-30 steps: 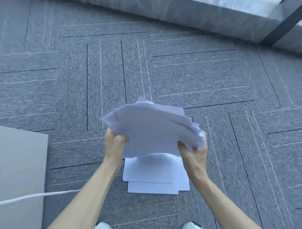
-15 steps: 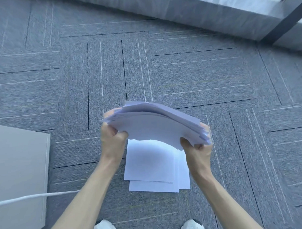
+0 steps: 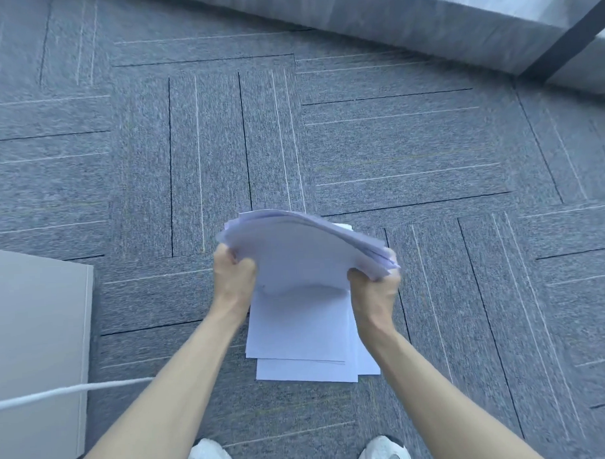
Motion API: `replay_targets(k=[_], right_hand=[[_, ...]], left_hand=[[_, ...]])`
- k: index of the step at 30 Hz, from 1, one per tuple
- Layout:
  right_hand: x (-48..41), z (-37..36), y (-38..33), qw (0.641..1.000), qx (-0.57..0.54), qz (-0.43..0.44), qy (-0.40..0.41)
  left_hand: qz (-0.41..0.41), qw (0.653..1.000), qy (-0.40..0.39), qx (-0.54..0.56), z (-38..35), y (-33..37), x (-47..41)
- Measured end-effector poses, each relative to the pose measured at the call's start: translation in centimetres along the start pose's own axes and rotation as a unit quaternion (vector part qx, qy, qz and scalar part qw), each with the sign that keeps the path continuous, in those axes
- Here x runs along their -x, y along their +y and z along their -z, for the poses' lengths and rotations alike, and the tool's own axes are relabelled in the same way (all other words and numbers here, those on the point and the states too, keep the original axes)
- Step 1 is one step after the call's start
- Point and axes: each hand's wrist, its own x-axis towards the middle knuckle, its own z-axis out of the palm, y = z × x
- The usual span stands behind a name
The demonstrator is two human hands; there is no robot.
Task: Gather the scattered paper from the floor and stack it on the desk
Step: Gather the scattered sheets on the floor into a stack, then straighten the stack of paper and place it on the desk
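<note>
A thick bundle of white paper sheets (image 3: 305, 250) is held in the air above the grey carpet, bowed upward in the middle. My left hand (image 3: 233, 276) grips its left edge and my right hand (image 3: 375, 292) grips its right edge. Directly below the bundle, a smaller pile of white sheets (image 3: 305, 339) lies on the floor, slightly fanned and partly hidden by the held bundle and my forearms. The corner of a light grey desk (image 3: 37, 328) shows at the left edge.
A white cord (image 3: 70, 392) runs from the left edge across the desk toward my left forearm. My two white shoes (image 3: 209, 455) are at the bottom. A grey ledge (image 3: 407, 16) with a dark window frame lines the top right.
The bundle has tipped from facing me to nearly flat and bowed, with both hands holding it throughout. The pile on the floor has not moved.
</note>
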Motion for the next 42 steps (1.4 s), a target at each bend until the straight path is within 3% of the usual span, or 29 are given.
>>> replay_targets(k=[3, 7, 9, 12, 15, 20, 27, 33, 37, 42], right_hand=[[0.1, -0.8, 0.9, 0.999, 0.007, -0.031, 0.011], [-0.9, -1.7, -1.5, 0.997, -0.054, -0.020, 0.047], [-1.0, -1.2, -1.3, 0.997, -0.035, -0.046, 0.054], [0.0, -0.5, 0.4, 0.993, 0.035, -0.104, -0.031], [-0.3, -0.1, 0.3, 0.994, 0.059, -0.073, -0.055], [0.6, 0.9, -3.5, 0.995, 0.063, -0.017, -0.081], [3.7, 1.7, -15.0, 0.983, 0.090, 0.049, -0.155], [8.6, 2.8, -30.6, 0.958, 0.121, 0.116, -0.233], [14.3, 3.8, -41.5, 0.943, 0.118, 0.152, -0.271], [22.9, 3.0, -50.9, 0.919, 0.099, 0.165, -0.343]], left_hand=[[0.043, 0.999, -0.013, -0.004, -0.7, -0.7, -0.2], [0.010, 0.999, -0.024, 0.042, -1.3, 0.4, -0.4], [0.007, 0.999, -0.015, 0.032, -0.9, -0.1, -0.1], [0.054, 0.996, -0.068, -0.029, -0.6, -2.4, 0.2], [0.042, 0.990, -0.099, -0.086, -0.2, -2.9, -0.5], [0.018, 0.993, -0.113, -0.040, 0.8, 1.0, 1.0], [0.017, 0.998, -0.054, -0.009, 3.8, 10.9, 4.7], [-0.010, 1.000, -0.012, -0.006, 8.7, 25.1, 9.6], [-0.044, 0.998, 0.047, -0.019, 13.9, 36.3, 15.7], [-0.057, 0.991, 0.119, -0.011, 23.4, 44.9, 24.3]])
